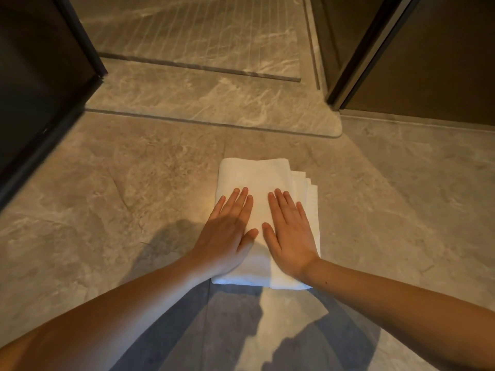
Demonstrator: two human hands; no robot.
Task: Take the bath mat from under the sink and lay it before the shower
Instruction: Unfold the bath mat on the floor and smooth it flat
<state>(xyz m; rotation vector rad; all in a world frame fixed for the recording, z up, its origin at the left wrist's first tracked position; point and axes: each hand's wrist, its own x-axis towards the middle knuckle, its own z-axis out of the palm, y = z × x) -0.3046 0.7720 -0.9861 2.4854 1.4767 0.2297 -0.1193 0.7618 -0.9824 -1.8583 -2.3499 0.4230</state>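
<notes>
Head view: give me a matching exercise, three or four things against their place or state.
Things:
1. bath mat
2. left hand
3. right hand
4. shower threshold

Place or state:
A. flat on the mat's right part
B. folded, white, lying on the floor
C. raised marble strip beyond the mat
D. flat on the mat's left part

Pairs: 1-B, 2-D, 3-A, 4-C

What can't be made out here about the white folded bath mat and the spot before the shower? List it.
1. White folded terry bath mat: its full unfolded size and underside, head view, hidden by its own folds.
2. Mat's near part, head view, covered by the flat left hand and right hand.
3. Grooved marble shower floor: cut off by the top edge.
4. The sink: not in view.
</notes>
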